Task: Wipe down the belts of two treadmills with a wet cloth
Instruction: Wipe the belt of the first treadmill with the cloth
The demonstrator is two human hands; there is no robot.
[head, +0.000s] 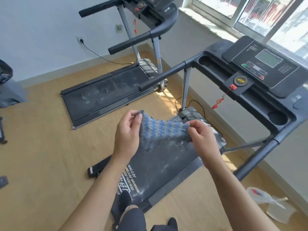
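Over a dusty belt, the left hand and right hand are pinching a blue cloth by opposite edges.

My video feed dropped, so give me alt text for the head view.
The left hand and right hand pinch a blue cloth stretched between them above the near treadmill's dusty belt. A second treadmill, also dusty, stands beyond on the wooden floor.

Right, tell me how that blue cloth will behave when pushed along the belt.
Probably floppy: the cloth sags between the left hand and right hand pinching its top edge. Likely light, since fingertips alone hold it. Its nubby weave should drag on the dusty belt rather than slide.
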